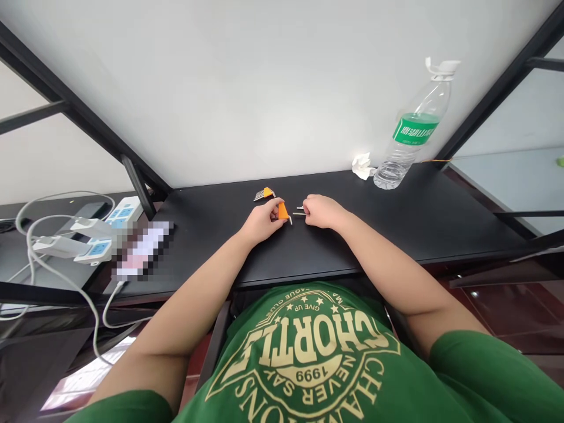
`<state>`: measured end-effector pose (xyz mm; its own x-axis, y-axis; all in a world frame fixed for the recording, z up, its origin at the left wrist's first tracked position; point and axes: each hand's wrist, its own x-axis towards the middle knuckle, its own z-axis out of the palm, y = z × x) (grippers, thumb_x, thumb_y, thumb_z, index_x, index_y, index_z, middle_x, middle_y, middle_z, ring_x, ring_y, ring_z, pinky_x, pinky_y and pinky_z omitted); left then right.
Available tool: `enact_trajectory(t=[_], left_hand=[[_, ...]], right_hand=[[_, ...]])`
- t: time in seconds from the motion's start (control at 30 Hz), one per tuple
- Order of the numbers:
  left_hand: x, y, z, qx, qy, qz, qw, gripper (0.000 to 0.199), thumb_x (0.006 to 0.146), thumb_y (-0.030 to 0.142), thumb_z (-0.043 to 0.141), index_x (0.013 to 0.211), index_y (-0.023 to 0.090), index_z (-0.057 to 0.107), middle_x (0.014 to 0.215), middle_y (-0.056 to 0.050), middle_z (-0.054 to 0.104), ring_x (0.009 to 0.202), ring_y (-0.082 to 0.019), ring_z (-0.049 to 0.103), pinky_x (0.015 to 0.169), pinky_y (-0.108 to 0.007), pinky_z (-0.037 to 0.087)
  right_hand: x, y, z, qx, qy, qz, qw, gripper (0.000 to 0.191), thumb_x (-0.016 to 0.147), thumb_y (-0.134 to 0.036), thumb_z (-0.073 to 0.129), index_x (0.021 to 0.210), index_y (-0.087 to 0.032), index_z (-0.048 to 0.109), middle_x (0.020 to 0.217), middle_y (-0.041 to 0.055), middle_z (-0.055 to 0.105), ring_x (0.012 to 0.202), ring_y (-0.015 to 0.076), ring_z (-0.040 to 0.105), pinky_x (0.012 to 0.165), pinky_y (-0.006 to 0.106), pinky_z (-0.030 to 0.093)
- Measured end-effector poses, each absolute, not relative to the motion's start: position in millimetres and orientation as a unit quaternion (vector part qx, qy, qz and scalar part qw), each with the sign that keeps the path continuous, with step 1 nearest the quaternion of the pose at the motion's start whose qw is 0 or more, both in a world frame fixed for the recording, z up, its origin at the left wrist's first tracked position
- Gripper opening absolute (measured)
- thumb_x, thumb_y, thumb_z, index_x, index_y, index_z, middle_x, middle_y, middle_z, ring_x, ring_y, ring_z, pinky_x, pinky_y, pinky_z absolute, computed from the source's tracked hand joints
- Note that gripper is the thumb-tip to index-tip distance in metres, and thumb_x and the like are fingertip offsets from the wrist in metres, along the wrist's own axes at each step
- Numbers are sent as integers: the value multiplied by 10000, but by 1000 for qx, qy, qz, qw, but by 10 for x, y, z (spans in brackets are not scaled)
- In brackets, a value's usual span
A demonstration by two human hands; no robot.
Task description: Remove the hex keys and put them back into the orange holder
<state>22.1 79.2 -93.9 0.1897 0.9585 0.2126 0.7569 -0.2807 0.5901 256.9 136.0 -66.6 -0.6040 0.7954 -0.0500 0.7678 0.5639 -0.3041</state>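
Observation:
In the middle of the black desk, my left hand (pixel 263 221) is closed on an orange hex key holder (pixel 283 210). A short bent metal key end (pixel 290 221) sticks out at the holder's near corner. To the right, my right hand (pixel 321 211) is closed with a thin hex key (pixel 299 214) pointing left from its fingers, toward the holder but apart from it. A second short metal piece (pixel 300 207) shows just above; whether it is held or lies on the desk I cannot tell. Behind my left hand lies another orange holder (pixel 268 192) with several hex keys in it.
A clear plastic bottle (pixel 399 141) with a green label stands at the back right, beside a crumpled tissue (pixel 362 166). On the left are a phone (pixel 143 249) with a cable and a power strip (pixel 126 212) with white chargers. Black frame bars (pixel 136 185) flank the desk (pixel 211 217).

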Motion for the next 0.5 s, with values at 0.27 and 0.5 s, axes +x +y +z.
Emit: enact_trajectory(t=[0.27, 0.5], left_hand=[[256, 773, -903, 746, 571, 287, 189, 492, 826, 315, 706, 1302, 233, 610, 852, 13, 671, 750, -151, 642, 792, -296, 543], [274, 748, -883, 754, 552, 296, 197, 453, 826, 333, 715, 1255, 226, 617, 828, 20, 666, 720, -137, 626, 750, -276, 533]], right_hand=[[2592, 1405, -677, -337, -883, 291, 149, 295, 904, -134, 543, 1131, -195, 720, 993, 39, 675, 822, 126, 565, 735, 233, 388], [2556, 1322, -645, -306, -881, 338, 127, 355, 882, -200, 519, 1140, -210, 763, 867, -1, 631, 732, 110, 499, 694, 232, 346]])
